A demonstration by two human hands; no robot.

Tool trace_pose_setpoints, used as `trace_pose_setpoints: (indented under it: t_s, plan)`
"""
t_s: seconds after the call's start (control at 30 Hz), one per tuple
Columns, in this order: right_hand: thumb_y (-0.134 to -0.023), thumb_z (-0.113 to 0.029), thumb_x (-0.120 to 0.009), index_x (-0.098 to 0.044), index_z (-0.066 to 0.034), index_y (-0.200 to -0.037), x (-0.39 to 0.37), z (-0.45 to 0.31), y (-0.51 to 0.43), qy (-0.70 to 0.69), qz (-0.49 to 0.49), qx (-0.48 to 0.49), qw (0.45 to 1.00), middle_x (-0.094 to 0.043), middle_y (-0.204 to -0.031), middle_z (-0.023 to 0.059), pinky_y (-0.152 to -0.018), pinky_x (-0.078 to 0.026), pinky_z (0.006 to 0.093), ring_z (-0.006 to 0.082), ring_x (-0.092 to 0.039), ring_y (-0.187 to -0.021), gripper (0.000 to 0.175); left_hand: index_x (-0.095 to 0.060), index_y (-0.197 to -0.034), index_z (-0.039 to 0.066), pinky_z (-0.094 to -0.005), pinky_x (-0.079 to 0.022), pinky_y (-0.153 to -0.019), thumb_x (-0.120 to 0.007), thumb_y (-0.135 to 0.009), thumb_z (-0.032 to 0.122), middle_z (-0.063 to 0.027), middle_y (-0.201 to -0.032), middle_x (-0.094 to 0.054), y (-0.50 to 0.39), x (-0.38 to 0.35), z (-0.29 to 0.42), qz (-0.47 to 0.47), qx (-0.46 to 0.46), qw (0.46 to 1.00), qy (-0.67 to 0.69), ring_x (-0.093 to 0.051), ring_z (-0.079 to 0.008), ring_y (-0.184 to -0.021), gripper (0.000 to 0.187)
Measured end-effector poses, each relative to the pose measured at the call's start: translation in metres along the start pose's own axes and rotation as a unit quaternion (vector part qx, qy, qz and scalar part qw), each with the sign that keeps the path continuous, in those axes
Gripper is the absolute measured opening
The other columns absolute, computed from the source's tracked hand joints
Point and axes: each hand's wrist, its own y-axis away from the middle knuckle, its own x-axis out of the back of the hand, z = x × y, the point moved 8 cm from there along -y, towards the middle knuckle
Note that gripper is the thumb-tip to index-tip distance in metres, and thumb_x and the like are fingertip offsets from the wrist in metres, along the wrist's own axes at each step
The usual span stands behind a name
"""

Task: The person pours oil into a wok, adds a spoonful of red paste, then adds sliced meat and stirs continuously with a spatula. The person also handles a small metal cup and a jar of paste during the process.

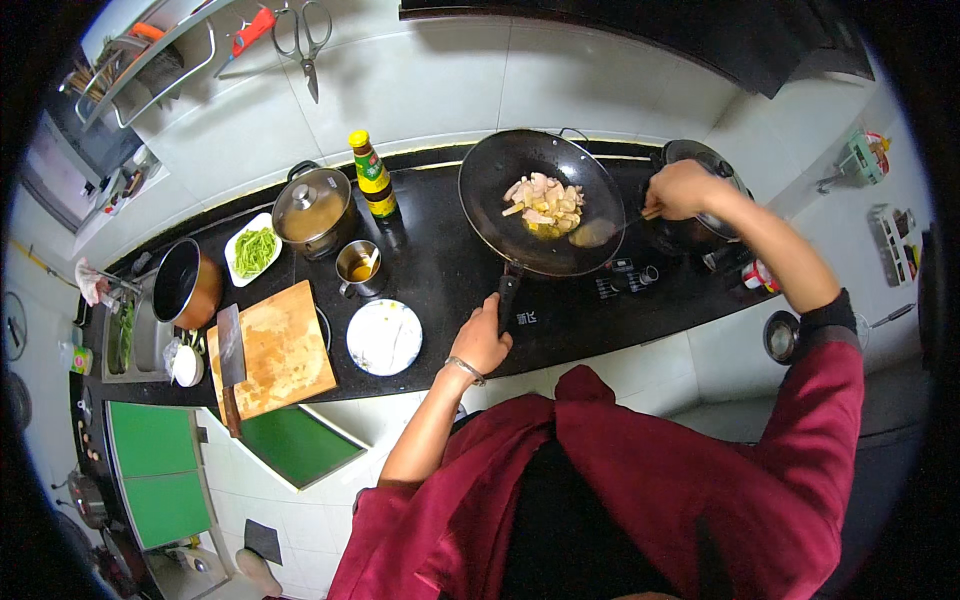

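Observation:
My left hand (481, 341) grips the black handle (510, 294) of a dark wok (487, 214) on the cooktop. Pale sliced meat (541, 199) lies in the wok, with some yellowish liquid at its lower edge. From the right, my right hand (679, 191) holds a spatula by its handle. The spatula's blade (592, 232) rests inside the wok, to the right of the meat; its shaft is thin and hard to make out. Behind my right hand stands a dark pot with a glass lid (694, 154), partly hidden by the hand and forearm.
Left of the wok stand a sauce bottle (373, 176), a lidded pot (313, 206), a metal cup (360, 266) and a white plate (385, 337). A cleaver (231, 345) lies on a wooden cutting board (289, 349). Beyond are shredded greens (253, 251), a copper-coloured pot (196, 289) and the sink (154, 337).

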Motion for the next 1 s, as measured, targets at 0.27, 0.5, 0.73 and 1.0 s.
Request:
trace_pose_setpoints:
  t_s: [0.27, 0.5, 0.73, 1.0]
  plan:
    - [-0.066, -0.011, -0.061, -0.068, -0.0251, -0.095, 0.018, 0.000, 0.004, -0.028, 0.209, 0.031, 0.977, -0.065, -0.081, 0.0109, -0.068, -0.049, 0.0397, 0.0279, -0.063, -0.079, 0.033, -0.032, -0.126, -0.004, -0.0406, -0.040, -0.089, -0.059, -0.071, 0.009, -0.0313, -0.106, -0.051, -0.001, 0.000, 0.000, 0.007, -0.010, 1.000, -0.015, -0.050, -0.0418, -0.101, 0.063]
    - [-0.071, -0.020, -0.064, -0.065, -0.0200, -0.102, -0.011, -0.020, 0.005, -0.205, -0.006, 0.106, 0.973, -0.066, -0.082, 0.0086, -0.062, -0.047, 0.0354, 0.0228, -0.063, -0.072, 0.031, -0.031, -0.126, -0.003, -0.0416, -0.044, -0.083, -0.058, -0.070, 0.008, -0.0308, -0.102, -0.051, -0.001, 0.001, 0.002, 0.006, -0.013, 0.999, -0.038, -0.054, -0.0420, -0.094, 0.063]
    - [-0.085, -0.014, -0.054, -0.057, -0.0102, -0.115, -0.045, 0.001, -0.031, -0.669, 0.014, 0.003, 0.743, -0.051, -0.055, -0.0027, -0.033, -0.029, 0.0169, 0.0018, -0.037, -0.037, 0.030, -0.031, -0.127, -0.002, -0.0414, -0.044, -0.084, -0.058, -0.070, 0.008, -0.0300, -0.103, -0.051, -0.001, 0.000, 0.001, -0.002, -0.009, 0.999, -0.036, -0.053, -0.0415, -0.095, 0.064]
    - [-0.073, -0.020, -0.060, -0.061, -0.0142, -0.108, -0.023, -0.008, -0.025, -0.396, 0.129, 0.034, 0.909, -0.062, -0.099, 0.0149, -0.082, -0.045, 0.0384, 0.0323, -0.058, -0.093, 0.035, -0.031, -0.126, -0.002, -0.0416, -0.043, -0.084, -0.058, -0.071, 0.009, -0.0293, -0.102, -0.052, 0.001, 0.001, 0.002, 0.007, -0.016, 1.000, -0.025, -0.054, -0.0415, -0.094, 0.063]
